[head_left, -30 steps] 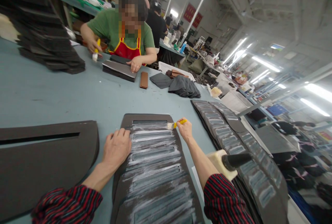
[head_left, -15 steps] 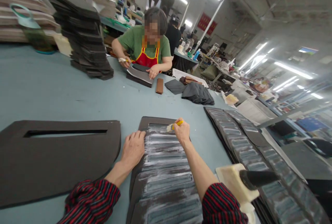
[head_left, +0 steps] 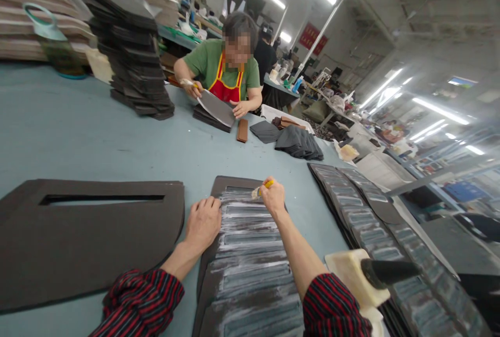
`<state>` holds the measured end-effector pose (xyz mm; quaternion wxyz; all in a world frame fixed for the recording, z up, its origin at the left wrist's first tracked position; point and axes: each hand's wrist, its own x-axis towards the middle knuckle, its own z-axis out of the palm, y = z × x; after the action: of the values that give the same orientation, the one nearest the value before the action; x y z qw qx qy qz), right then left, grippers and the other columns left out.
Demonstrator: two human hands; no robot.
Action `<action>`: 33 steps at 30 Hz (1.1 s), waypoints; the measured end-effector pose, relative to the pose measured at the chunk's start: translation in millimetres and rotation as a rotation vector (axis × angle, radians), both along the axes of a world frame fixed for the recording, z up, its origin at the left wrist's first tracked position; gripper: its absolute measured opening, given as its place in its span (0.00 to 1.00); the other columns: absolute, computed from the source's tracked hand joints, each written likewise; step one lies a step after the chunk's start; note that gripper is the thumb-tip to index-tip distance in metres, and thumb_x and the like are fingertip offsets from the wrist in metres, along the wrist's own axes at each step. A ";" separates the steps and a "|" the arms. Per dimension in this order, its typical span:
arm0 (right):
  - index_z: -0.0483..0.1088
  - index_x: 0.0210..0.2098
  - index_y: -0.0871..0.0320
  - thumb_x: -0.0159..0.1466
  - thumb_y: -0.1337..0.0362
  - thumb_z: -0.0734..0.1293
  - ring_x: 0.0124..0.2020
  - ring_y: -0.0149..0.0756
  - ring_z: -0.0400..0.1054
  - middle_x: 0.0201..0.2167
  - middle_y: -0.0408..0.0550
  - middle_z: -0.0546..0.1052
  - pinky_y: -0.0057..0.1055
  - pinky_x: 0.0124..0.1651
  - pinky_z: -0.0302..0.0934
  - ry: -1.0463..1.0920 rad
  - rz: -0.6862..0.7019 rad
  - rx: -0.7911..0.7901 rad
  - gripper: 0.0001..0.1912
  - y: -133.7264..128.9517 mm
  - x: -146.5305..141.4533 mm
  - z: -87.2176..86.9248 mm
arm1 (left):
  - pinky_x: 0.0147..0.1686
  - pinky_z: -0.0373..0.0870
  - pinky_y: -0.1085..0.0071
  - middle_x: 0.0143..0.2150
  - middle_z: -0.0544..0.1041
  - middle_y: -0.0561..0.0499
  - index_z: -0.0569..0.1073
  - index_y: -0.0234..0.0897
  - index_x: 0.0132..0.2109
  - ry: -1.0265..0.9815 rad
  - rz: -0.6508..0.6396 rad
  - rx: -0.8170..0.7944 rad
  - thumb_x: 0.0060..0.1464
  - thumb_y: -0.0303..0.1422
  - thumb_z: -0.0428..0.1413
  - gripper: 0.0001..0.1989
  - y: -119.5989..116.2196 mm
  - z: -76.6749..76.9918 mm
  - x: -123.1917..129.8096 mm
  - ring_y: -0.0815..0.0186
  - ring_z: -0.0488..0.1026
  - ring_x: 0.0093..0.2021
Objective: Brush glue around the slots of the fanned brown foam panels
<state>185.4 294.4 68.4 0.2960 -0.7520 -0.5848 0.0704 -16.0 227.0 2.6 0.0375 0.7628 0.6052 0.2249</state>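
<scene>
My right hand [head_left: 274, 196] is closed around the yellow handle of a small brush [head_left: 256, 192]. Its pale bristles touch the topmost slotted dark panel, close to the slot at the far end. My left hand [head_left: 203, 222] lies flat on the left edge of these overlapping dark panels [head_left: 244, 255], fingers extended and holding nothing. Wet whitish streaks cover the strips between the panels' slots. Beside my right forearm stands a cream-coloured container [head_left: 346, 269] with a black cylindrical piece [head_left: 390, 270] sticking out to the right.
A stack of large dark panels [head_left: 97, 243] lies at left. More streaked panels [head_left: 363, 222] overlap at right. Across the blue-grey table [head_left: 148, 154], a co-worker [head_left: 213, 61] handles dark sheets. A tall dark stack [head_left: 133, 61], a bottle [head_left: 58, 50] and grey pieces [head_left: 299, 141] stand or lie farther back.
The brush has shifted slightly along the strip near the far slot, and whitish streaks there look more spread. My left hand stays on the edge. The co-worker's hands have moved at their sheets.
</scene>
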 end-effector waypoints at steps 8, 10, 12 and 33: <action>0.73 0.29 0.56 0.53 0.60 0.63 0.22 0.28 0.62 0.17 0.36 0.68 0.22 0.27 0.56 0.410 0.236 -0.024 0.09 16.5 -44.0 -32.8 | 0.49 0.58 0.58 0.45 0.73 0.43 0.70 0.37 0.47 0.046 -0.006 0.012 0.59 0.36 0.46 0.14 24.5 -0.8 -4.5 0.55 0.68 0.48; 0.73 0.28 0.57 0.52 0.61 0.63 0.22 0.29 0.64 0.17 0.37 0.70 0.22 0.28 0.57 0.353 0.135 -0.044 0.09 17.3 -18.1 -34.3 | 0.49 0.57 0.57 0.45 0.73 0.43 0.70 0.36 0.47 0.070 -0.015 0.020 0.59 0.37 0.45 0.15 25.2 -2.3 -5.3 0.54 0.68 0.48; 0.74 0.28 0.57 0.51 0.63 0.62 0.23 0.29 0.65 0.18 0.38 0.71 0.22 0.28 0.57 0.255 -0.005 -0.043 0.10 14.7 20.4 -25.6 | 0.49 0.57 0.57 0.45 0.73 0.43 0.70 0.36 0.48 0.074 -0.013 0.027 0.59 0.38 0.44 0.16 24.1 -2.6 -5.3 0.54 0.68 0.48; 0.68 0.36 0.59 0.51 0.57 0.66 0.18 0.30 0.65 0.17 0.38 0.71 0.24 0.22 0.56 0.648 -0.204 0.165 0.15 -128.5 111.6 28.2 | 0.48 0.63 0.56 0.53 0.73 0.39 0.69 0.36 0.52 -0.034 -0.020 -0.161 0.60 0.44 0.40 0.23 29.4 -8.1 -8.0 0.52 0.69 0.51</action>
<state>297.1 165.9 96.7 0.5315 -0.7188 -0.3858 0.2280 -24.0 256.5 -5.6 0.1111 0.7594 0.6129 0.1879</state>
